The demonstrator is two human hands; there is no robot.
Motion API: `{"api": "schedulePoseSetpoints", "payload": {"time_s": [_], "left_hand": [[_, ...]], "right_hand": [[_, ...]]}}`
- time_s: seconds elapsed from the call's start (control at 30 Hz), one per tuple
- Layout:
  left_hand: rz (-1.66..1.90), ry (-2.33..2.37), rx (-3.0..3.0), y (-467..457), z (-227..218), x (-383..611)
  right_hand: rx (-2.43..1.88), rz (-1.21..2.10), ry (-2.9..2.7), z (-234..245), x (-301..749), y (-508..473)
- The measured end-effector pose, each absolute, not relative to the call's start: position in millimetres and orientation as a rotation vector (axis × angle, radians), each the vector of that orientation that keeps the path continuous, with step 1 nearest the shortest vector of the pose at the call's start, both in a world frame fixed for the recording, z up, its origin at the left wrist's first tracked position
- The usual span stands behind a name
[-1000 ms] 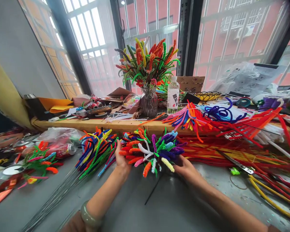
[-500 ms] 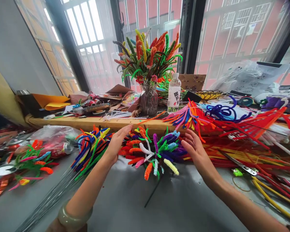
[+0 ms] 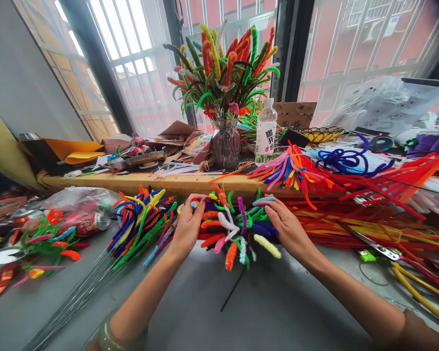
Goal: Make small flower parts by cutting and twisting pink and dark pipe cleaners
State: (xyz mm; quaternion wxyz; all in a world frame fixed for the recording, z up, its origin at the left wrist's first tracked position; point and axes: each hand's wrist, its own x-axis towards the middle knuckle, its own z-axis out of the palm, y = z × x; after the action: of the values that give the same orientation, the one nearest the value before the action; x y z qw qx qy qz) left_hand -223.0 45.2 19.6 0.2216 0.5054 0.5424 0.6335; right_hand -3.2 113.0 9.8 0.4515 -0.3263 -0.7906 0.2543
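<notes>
A bunch of fuzzy pipe-cleaner stems [image 3: 229,224] with purple, white, orange, green and pale yellow tips stands in front of me at the ledge. My left hand [image 3: 187,225] is at its left side, fingers curled around several coloured tips. At the right side my right hand [image 3: 288,225] has its fingers bent in against a light blue tip [image 3: 264,200] and the purple ones. Whatever supports the bunch from below is hidden; a dark thin stem [image 3: 232,291] sticks out toward me on the grey tabletop [image 3: 278,312].
Left of the bunch lies a pile of pipe cleaners [image 3: 141,229] with bare wires [image 3: 73,297]. Scissors [image 3: 373,243] lie at right beside red and yellow strands [image 3: 325,224]. On the wooden ledge [image 3: 131,181] stand a glass vase [image 3: 226,144] of fuzzy stems and a water bottle [image 3: 266,131].
Both hands were spread apart beside the bunch; now they have come in to it, the left closing around tips and the right bending its fingers onto the blue one. The view has shifted slightly.
</notes>
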Motion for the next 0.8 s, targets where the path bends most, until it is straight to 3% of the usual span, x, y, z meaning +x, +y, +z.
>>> {"api": "schedulePoseSetpoints", "payload": {"time_s": [0.33,0.5,0.63,0.8], "left_hand": [[1.586,1.513,1.416,38.5,21.9,-224.3],[1.850,1.688,1.364,29.1,38.7,-241.9],[2.074,1.811,1.185,13.7,42.0,-256.2],[1.745,1.715,1.356,-1.8,45.4,-234.2]], "right_hand": [[-0.818,0.690,-1.962,13.8,-5.5,107.5],[-0.839,0.732,-1.977,23.1,11.4,107.8],[-0.850,0.582,-1.865,31.7,38.3,116.2],[-0.908,0.455,-1.751,41.1,64.3,117.7]]}}
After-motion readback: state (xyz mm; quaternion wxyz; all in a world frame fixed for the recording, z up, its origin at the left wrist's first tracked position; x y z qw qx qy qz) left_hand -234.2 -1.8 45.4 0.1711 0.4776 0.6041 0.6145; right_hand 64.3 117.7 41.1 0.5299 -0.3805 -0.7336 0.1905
